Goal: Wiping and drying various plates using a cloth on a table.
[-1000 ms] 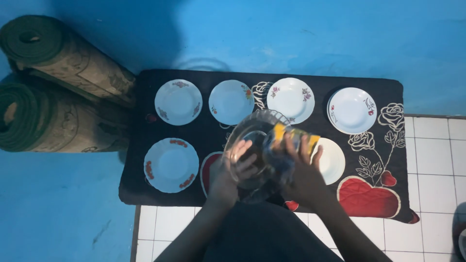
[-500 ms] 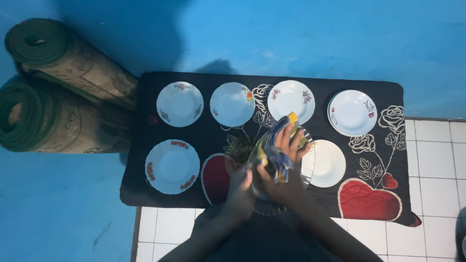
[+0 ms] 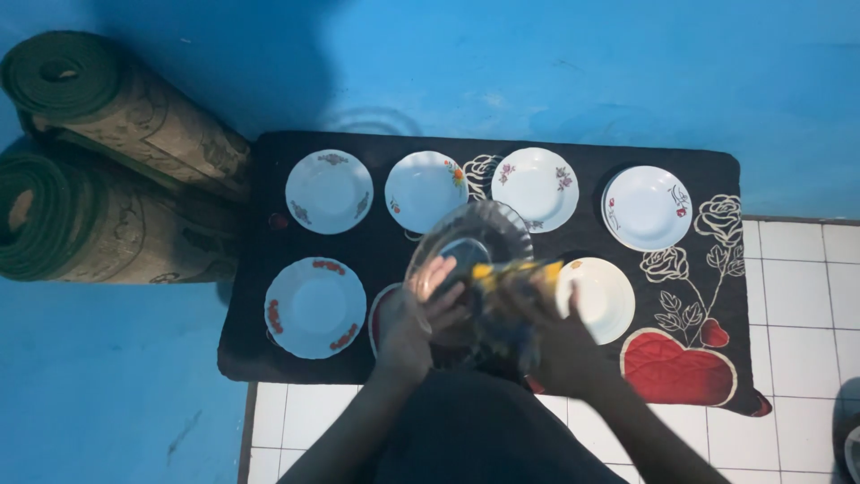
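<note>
Black rose-print mat (image 3: pixel 699 179), left hand (image 3: pixel 417 314) gripping tilted glass plate (image 3: pixel 470 242), right hand (image 3: pixel 555 336) clutching cloth (image 3: pixel 511 278)

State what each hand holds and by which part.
Left hand grips the clear glass plate by its near rim. Right hand presses a yellow-and-blue cloth against it.

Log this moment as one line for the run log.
left hand: holds clear glass plate | right hand: presses yellow-blue cloth on it | below: black rose-patterned mat, six white plates

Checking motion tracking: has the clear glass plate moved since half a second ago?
Yes. The glass plate has tilted up and left, its rim now near the second white plate in the back row.
</note>
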